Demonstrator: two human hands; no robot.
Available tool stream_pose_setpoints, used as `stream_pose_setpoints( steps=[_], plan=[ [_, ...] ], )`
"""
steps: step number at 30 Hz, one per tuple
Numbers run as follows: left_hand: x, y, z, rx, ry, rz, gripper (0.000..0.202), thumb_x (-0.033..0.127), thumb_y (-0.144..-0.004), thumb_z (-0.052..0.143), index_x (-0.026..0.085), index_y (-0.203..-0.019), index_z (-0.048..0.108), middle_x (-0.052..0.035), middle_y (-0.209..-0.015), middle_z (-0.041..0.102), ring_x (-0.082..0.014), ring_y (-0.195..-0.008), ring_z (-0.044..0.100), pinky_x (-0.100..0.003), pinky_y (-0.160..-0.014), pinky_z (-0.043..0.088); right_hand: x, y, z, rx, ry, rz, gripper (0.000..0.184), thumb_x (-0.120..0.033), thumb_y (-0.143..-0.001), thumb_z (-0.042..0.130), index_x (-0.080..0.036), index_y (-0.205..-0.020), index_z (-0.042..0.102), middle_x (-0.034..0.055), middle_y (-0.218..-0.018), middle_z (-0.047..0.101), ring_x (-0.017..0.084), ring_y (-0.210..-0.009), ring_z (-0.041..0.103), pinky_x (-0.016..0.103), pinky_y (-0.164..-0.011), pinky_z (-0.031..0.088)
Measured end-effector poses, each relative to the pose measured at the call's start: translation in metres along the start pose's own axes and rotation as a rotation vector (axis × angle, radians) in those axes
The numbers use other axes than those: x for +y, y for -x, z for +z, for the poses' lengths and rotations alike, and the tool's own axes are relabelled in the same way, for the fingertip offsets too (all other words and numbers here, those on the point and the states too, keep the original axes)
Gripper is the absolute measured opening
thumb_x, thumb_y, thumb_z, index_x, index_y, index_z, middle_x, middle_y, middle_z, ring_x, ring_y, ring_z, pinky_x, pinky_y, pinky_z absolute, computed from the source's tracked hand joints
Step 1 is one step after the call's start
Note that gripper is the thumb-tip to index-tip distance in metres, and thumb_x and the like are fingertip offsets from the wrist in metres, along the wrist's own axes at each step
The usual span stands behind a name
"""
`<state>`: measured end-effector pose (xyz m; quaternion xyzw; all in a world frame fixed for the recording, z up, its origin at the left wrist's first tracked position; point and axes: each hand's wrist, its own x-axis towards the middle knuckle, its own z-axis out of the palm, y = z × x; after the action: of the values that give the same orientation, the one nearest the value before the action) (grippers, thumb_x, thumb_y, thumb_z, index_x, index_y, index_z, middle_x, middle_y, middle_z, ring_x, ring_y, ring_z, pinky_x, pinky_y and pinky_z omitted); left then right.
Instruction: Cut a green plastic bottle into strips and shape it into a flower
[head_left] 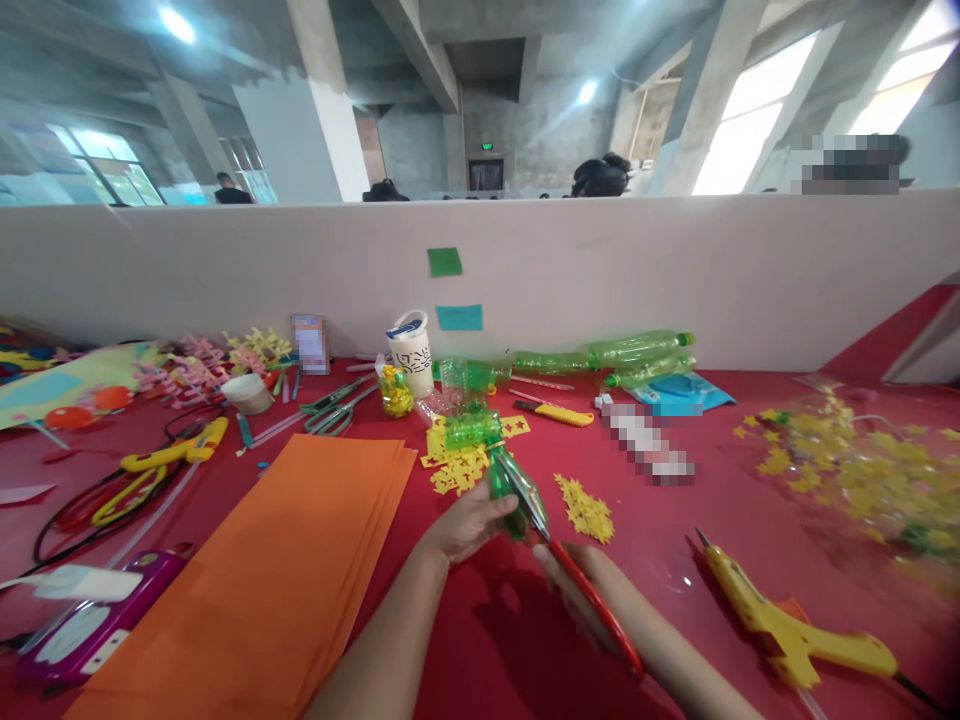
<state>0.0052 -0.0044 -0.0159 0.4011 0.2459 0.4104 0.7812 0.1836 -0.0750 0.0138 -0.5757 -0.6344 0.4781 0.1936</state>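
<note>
My left hand (471, 522) is closed around a green plastic bottle piece (508, 487), holding it just above the red table. My right hand (574, 578) grips red-handled scissors (592, 600), whose blades (525, 492) lie against the green plastic. Another cut green bottle section (472, 430) lies just beyond, on yellow paper star cut-outs (459, 467). More yellow star scraps (586, 508) sit right of the blades.
Orange paper sheets (300, 560) lie at left, a yellow glue gun (795, 630) at right, another glue gun (176, 452) far left. Green bottles (600, 353), a yellow box cutter (559, 412), a white cup (411, 352), green scissors (337, 408) and scattered stars (855, 460) lie near a white partition (675, 270).
</note>
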Motion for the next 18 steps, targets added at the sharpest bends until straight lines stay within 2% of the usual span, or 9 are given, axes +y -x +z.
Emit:
stream_pose_setpoints(
  steps=[4,11,14,18],
  plan=[
    [-0.002,-0.001,0.002,-0.015,-0.022,0.000,0.018,0.024,-0.078,0.063,0.016,-0.093,0.060,-0.0060,-0.087,0.064,-0.0149,-0.074,0.062,-0.027,-0.070,0.046,0.007,-0.004,0.002,0.008,-0.044,-0.001,0.040,-0.053,-0.082,0.045,-0.020,-0.062,0.035,-0.0037,-0.051,0.033,0.009,-0.045,0.031,0.022,-0.043,0.023],
    [-0.001,-0.001,0.000,-0.010,-0.049,-0.008,0.022,0.024,-0.078,0.064,0.017,-0.098,0.059,-0.0041,-0.088,0.063,-0.0146,-0.077,0.060,-0.028,-0.072,0.045,0.009,-0.004,0.000,0.024,-0.040,0.004,0.038,-0.047,-0.079,0.050,-0.019,-0.061,0.032,-0.0038,-0.055,0.027,0.008,-0.048,0.025,0.022,-0.043,0.020],
    [0.002,0.000,0.000,-0.010,-0.032,-0.007,0.021,0.023,-0.077,0.064,0.018,-0.097,0.060,-0.0041,-0.090,0.063,-0.0149,-0.079,0.060,-0.028,-0.073,0.044,0.006,-0.004,-0.002,0.015,-0.077,0.032,0.041,-0.049,-0.077,0.054,-0.019,-0.059,0.032,-0.0043,-0.052,0.029,0.007,-0.045,0.027,0.021,-0.041,0.022],
    [0.008,0.002,0.002,-0.019,-0.011,0.014,0.024,0.013,-0.074,0.064,0.018,-0.097,0.061,-0.0050,-0.092,0.065,-0.0162,-0.081,0.060,-0.028,-0.075,0.043,0.000,-0.004,-0.003,-0.041,-0.180,0.120,0.043,-0.058,-0.078,0.049,-0.019,-0.061,0.041,-0.0052,-0.045,0.034,0.007,-0.034,0.034,0.020,-0.034,0.025]
  ],
)
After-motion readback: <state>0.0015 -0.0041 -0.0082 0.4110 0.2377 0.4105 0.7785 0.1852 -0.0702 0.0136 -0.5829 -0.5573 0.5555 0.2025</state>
